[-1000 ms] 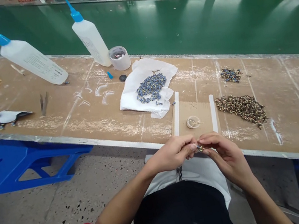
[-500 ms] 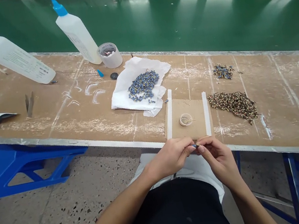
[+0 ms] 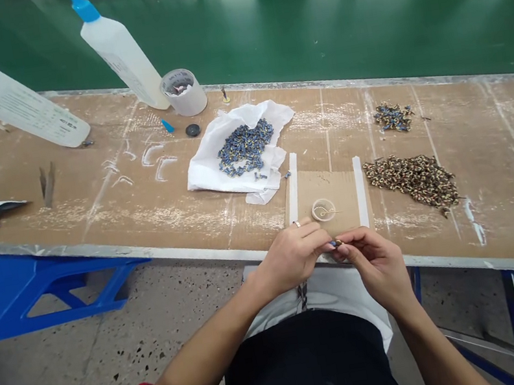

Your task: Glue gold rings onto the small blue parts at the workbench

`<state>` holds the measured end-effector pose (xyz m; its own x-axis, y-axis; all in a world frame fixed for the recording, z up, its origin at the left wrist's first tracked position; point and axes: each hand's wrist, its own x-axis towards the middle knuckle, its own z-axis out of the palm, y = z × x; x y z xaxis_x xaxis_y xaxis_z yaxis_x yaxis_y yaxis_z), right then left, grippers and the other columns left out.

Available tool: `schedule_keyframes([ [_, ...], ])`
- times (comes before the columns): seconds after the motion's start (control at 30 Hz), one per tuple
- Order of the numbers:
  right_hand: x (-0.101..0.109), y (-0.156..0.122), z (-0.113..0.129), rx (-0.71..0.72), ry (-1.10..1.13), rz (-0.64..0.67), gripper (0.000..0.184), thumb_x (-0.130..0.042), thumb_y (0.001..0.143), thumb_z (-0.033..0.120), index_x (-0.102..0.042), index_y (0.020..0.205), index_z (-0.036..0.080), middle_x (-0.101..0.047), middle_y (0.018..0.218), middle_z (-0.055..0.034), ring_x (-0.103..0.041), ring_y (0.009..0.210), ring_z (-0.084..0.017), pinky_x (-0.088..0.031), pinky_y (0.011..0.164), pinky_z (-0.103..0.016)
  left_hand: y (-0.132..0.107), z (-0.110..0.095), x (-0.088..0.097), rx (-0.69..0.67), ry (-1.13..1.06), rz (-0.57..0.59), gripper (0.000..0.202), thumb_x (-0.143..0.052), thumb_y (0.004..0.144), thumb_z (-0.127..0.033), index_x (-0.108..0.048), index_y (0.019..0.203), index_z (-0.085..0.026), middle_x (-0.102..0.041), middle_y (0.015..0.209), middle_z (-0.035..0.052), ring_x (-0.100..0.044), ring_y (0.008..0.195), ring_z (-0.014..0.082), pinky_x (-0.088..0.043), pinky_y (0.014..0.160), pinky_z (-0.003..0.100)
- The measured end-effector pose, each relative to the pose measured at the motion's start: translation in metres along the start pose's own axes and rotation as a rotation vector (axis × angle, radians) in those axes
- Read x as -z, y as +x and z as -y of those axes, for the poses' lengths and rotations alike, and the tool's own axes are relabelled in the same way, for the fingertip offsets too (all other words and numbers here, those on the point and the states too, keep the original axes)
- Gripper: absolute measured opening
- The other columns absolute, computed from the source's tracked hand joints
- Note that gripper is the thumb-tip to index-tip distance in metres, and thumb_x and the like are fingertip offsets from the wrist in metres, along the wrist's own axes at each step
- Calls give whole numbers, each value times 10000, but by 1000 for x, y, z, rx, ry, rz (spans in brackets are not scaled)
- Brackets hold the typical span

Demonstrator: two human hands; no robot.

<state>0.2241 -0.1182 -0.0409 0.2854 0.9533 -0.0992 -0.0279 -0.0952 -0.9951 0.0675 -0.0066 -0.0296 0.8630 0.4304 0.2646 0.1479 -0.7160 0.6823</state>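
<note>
Your fingertips cover most of the part; only a blue speck and a dark tip show, so its shape is hard to make out. The bottle at far left is cut off by the frame.

Your left hand and right hand meet at the near edge of the bench. Both are pinched shut on the part, thumb against forefinger, with the other fingers curled. The part sits between the two hands, just short of the pad.

On the pad, just beyond your hands, stands a small cup with a thin wire in it; what else it holds is unclear. A white sheet left of the pad carries a heap of blue pieces. To the right, a brown heap lies bare on the bench. At the back, a tub stands beside a second bottle, its contents too small to tell.
</note>
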Motion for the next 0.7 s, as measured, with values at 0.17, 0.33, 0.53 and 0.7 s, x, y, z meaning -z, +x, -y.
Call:
schedule_keyframes([
  [0.17,1,4,-2,26,-55,43,18,-644,903,233,-645,919,225,-666,832,-13,-654,703,-131,-561,650,-241,-4,6,0,-24,-8,33,262,-387,1004,-224,-580,848,-142,-560,771,46,-500,746,153,-407,697,262],
  [0.33,5,6,0,45,-100,98,41,-603,924,221,-612,884,221,-664,820,-14,-649,680,-130,-554,635,-242,-4,10,0,-28,-7,30,278,-392,996,-203,-595,817,-138,-547,758,49,-486,759,162,-404,689,265],
  [0.53,14,11,5,20,-283,257,145,-560,944,230,-561,801,207,-651,698,2,-641,613,-133,-524,600,-234,-1,12,-2,-72,74,87,239,-440,930,-119,-565,729,-154,-552,689,28,-487,698,158,-375,613,263],
  [0.7,15,13,10,34,-403,325,207,-533,949,229,-502,746,209,-613,645,16,-611,580,-123,-477,575,-217,-1,11,-4,-80,156,133,189,-485,879,-102,-552,711,-157,-579,686,27,-505,678,160,-352,587,272],
])
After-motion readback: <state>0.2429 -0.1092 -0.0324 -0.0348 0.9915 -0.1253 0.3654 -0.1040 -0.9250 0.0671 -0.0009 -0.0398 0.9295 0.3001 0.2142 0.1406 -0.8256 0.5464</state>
